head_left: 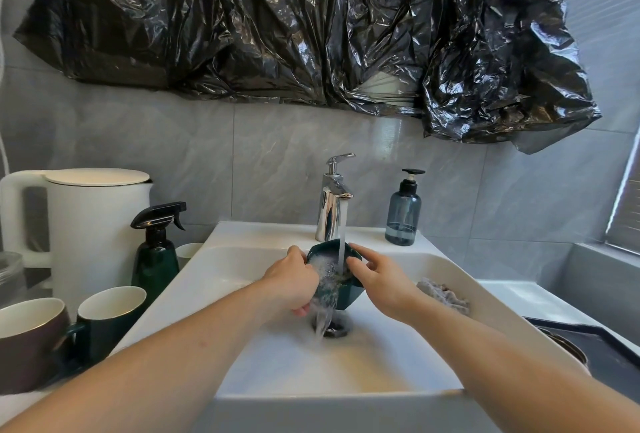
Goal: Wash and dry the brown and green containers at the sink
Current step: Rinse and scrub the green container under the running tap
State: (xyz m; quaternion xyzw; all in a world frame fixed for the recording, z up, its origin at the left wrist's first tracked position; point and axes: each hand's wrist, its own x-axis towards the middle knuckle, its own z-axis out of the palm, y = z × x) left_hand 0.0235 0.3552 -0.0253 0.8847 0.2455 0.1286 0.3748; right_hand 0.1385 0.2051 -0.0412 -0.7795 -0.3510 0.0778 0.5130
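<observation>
Both forearms fill the bottom of frame, reaching into the sink [242, 297]. Left hand [291, 285] grips the green container [341, 295] by its left wall; right hand [379, 283] has fingers curled on the right rim. Container sits mid-frame, tilted under the tap [332, 197], water running thru it w/ suds inside. Prob light, stiff, v. slippery while soapy, so best held by both side walls, thumbs over rim. Brown cup [29, 339] waits lower left. No readable labels anywhere.
</observation>
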